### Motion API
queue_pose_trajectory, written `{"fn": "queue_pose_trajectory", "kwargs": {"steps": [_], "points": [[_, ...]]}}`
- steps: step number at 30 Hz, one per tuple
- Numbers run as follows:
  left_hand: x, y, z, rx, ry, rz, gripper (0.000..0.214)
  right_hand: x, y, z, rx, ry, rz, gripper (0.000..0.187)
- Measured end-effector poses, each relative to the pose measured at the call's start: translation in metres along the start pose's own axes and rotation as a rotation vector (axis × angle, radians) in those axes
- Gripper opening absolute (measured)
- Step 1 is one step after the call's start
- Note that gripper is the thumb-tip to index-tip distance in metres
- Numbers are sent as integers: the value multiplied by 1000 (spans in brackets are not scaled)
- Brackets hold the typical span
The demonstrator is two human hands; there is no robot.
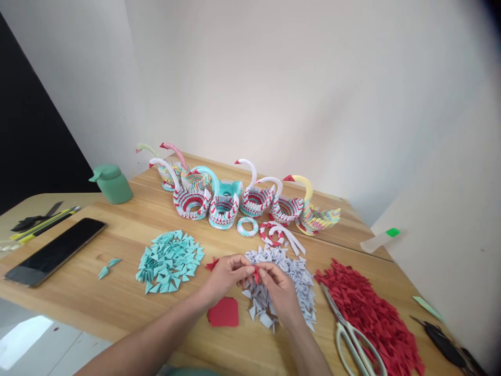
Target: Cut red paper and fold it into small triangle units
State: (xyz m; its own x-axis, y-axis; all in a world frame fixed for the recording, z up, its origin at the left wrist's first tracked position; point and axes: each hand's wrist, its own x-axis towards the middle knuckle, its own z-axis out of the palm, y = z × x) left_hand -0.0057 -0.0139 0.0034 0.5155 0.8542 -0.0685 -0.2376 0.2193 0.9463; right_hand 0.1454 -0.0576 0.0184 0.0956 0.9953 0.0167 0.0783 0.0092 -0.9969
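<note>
Between the fingertips of my left hand [230, 274] and my right hand [276, 284] is a small folded piece of red paper [257, 275]. Both hands pinch it, meeting above a pile of pale grey-white folded paper triangles [301, 277]. A stack of red paper sheets [223, 312] lies flat on the table below my left wrist. Just left of my left hand are a few red folded pieces [212, 264], partly hidden by it. Farther left spreads a pile of turquoise paper triangles [170, 261]. To the right is a large heap of red triangles [370, 313].
Several paper swans [256, 201] stand along the back, with paper rings [247, 226] before them. Scissors [348, 329] lie beside the red heap. A phone [57, 250] and a green lidded container [112, 184] are at left. A green-capped bottle [379, 240] and black-handled tool [444, 342] are at right.
</note>
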Motion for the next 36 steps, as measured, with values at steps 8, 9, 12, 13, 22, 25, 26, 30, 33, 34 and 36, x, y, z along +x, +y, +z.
{"fn": "queue_pose_trajectory", "kwargs": {"steps": [8, 9, 12, 13, 22, 25, 26, 30, 33, 34, 36], "points": [[1, -3, -1, 4, -7, -17, 39, -1, 1, 2, 73, -7, 37, 27], [1, -2, -1, 9, 1, -19, 40, 0, 2, 1, 54, -17, 27, 27], [0, 0, 2, 28, 23, -24, 40, 1, 4, 0, -10, -19, -9, 28], [-1, 0, 2, 36, 31, -26, 40, 1, 4, 0, -29, -16, -14, 28], [-1, -2, 3, 193, 120, 135, 20, -1, 10, 1, -56, -47, -49, 32], [-2, -3, 3, 150, 93, 125, 18, -1, 12, 1, -70, -39, -64, 30], [-2, -4, 3, 148, 87, 124, 18, -1, 12, 1, -74, -31, -66, 29], [-2, -6, 3, 185, 78, 120, 14, -1, 14, 2, -123, 16, -68, 26], [-3, -7, 3, 346, 111, 169, 12, -1, 14, 3, -196, 43, -79, 24], [-3, -7, 3, 433, 124, 200, 13, -2, 13, 3, -220, 47, -84, 24], [-5, -6, 3, 633, 141, 279, 15, -2, 12, 4, -256, 50, -96, 24]]}}
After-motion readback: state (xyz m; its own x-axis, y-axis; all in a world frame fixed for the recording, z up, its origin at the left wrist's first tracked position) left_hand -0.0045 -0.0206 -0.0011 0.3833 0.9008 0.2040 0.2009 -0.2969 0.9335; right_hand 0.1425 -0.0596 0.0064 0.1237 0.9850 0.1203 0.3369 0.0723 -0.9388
